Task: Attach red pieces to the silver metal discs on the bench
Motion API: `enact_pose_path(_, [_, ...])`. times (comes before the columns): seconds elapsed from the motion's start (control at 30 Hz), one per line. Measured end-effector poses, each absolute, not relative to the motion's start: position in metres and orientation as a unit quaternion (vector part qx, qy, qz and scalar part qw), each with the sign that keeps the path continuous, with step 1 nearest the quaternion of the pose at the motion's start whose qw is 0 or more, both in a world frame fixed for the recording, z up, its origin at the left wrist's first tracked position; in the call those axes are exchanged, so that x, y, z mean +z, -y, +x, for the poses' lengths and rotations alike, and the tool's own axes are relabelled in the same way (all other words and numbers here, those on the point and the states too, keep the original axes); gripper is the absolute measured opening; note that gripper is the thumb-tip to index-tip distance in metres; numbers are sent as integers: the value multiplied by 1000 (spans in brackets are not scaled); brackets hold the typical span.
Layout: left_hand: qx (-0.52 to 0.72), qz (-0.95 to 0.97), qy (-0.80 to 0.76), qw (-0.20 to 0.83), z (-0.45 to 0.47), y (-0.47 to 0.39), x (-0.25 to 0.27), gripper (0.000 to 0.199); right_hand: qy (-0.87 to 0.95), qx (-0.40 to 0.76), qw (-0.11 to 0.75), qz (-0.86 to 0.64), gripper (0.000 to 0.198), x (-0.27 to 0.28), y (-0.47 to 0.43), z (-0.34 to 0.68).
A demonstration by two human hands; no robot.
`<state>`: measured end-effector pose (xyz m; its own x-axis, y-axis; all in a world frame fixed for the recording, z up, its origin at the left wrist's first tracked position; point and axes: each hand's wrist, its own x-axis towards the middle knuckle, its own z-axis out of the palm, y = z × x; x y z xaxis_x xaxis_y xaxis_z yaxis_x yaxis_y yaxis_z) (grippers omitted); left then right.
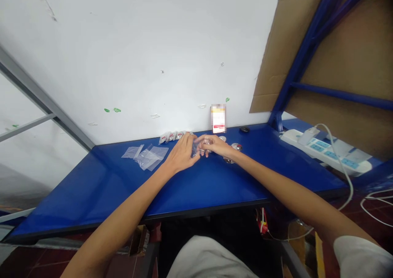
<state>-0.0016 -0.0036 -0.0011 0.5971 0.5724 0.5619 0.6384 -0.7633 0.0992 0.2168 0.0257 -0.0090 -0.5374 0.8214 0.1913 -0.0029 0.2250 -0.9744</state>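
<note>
A clear plastic bag [195, 148] is held between my two hands above the blue table. My left hand [182, 153] grips its left side with the fingers bent over it. From the right, my right hand [215, 144] pinches a small shiny item at the bag; the fingers partly hide it, and whether it is inside the bag I cannot tell. Flat clear zip bags [150, 157] lie to the left of my left hand. Behind it, several bagged round pieces [171, 136] sit in a row. Loose shiny round metal pieces [237, 146] lie beside my right wrist.
Against the white wall leans a phone-like upright panel [218, 119], its face blurred. A black round object [244, 129] lies at the table's back edge. On the right stands a white power strip [325, 151] with a plugged-in adapter and cable, near a blue metal frame [290, 75].
</note>
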Motion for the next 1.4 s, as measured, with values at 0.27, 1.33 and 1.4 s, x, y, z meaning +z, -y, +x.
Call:
enact_pose_path(0.27, [-297,-899,321,24,-3,3,-1,54,684,536,375,-322,52,-6,-20,214])
enact_pose_path(1.33, [-283,-911,298,13,-1,7,1,54,693,516,388,-320,56,-11,-15,207])
enact_pose_path(1.4, [-284,-911,300,11,-1,6,0,52,692,517,387,-322,56,-11,-16,207])
